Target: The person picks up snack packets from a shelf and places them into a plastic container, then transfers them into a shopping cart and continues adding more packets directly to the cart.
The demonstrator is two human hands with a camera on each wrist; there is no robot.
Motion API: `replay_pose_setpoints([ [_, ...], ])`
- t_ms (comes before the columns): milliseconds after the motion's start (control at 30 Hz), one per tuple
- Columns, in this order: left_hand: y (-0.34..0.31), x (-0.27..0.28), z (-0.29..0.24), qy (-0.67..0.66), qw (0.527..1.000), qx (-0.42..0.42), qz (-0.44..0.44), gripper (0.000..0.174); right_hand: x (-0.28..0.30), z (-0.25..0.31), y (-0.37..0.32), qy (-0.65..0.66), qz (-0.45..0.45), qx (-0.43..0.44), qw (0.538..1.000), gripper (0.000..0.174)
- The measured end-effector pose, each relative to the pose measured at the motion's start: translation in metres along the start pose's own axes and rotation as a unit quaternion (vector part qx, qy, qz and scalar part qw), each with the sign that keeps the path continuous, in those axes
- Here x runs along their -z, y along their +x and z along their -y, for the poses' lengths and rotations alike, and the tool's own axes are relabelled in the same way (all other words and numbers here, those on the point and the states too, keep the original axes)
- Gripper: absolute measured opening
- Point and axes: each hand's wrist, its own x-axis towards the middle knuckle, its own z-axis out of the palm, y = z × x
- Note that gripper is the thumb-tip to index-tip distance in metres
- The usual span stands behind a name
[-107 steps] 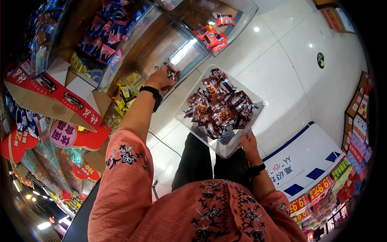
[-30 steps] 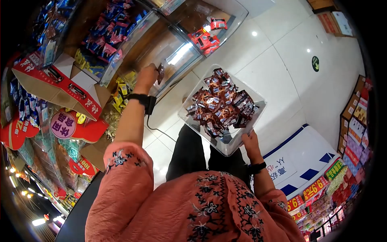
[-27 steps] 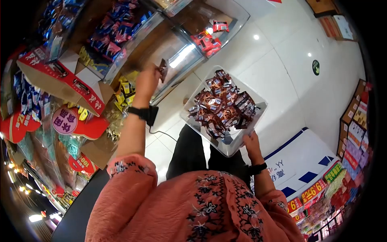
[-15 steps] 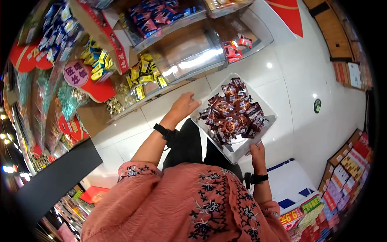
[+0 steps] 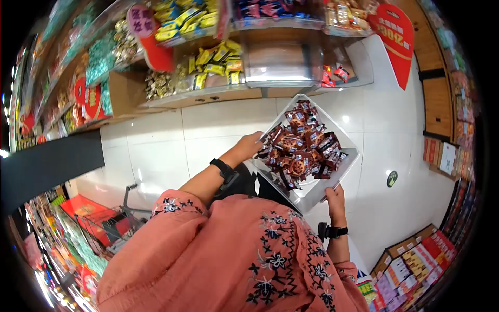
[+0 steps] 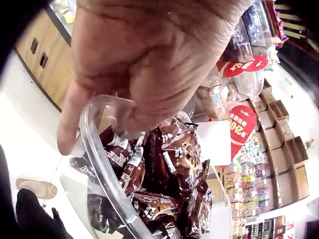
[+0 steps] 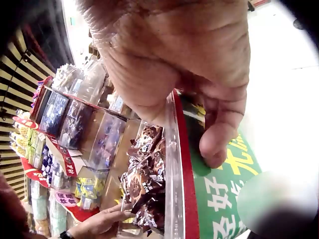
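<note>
A clear plastic bin [image 5: 314, 202] full of brown-wrapped packets [image 5: 299, 140] is held in front of the body. My left hand [image 5: 245, 149] grips its left corner; in the left wrist view the hand [image 6: 149, 59] has the thumb inside the rim [image 6: 107, 164] and a finger outside, beside the packets [image 6: 169, 169]. At the near right corner my right hand [image 5: 335, 202] holds the bin. The right wrist view shows this hand [image 7: 174, 55] round the bin's edge [image 7: 173, 199], fingers over a green printed panel [image 7: 214, 194] on the outside.
Beyond the bin stands a shelf with clear compartments [image 5: 283, 62], yellow packets [image 5: 218, 60] and red packets [image 5: 341, 74]. A red sign [image 5: 395, 41] hangs at the upper right. A cart [image 5: 106, 229] stands at the left, and low stacked goods [image 5: 416, 265] are at lower right.
My left hand, which held a brown packet over a shelf compartment, has come down to the bin's left corner, without that packet. The head view has turned, so the shelf now lies straight ahead.
</note>
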Motion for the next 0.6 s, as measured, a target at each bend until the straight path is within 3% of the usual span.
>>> replay_pose_setpoints([
  [167,-0.053,-0.017,0.016,0.043,0.993,-0.053,-0.101,0.038,0.004,0.002,-0.001,-0.045,0.014,-0.003,0.999,0.031],
  [300,-0.122,-0.015,0.004,-0.005,0.984,-0.042,-0.176,0.034,-0.018,0.015,-0.009,-0.103,0.041,0.031,0.993,0.032],
  [500,-0.242,0.007,0.032,-0.018,0.948,-0.038,-0.314,0.030,-0.105,0.054,-0.032,-0.158,0.154,0.046,0.974,0.027],
  [533,-0.269,-0.026,-0.018,-0.012,0.946,-0.021,-0.322,0.030,-0.059,0.065,-0.042,-0.184,0.190,0.025,0.964,0.027],
  [600,-0.307,-0.039,-0.012,-0.014,0.927,0.004,-0.375,0.030,-0.079,0.064,-0.043,-0.212,0.247,0.028,0.945,0.026],
])
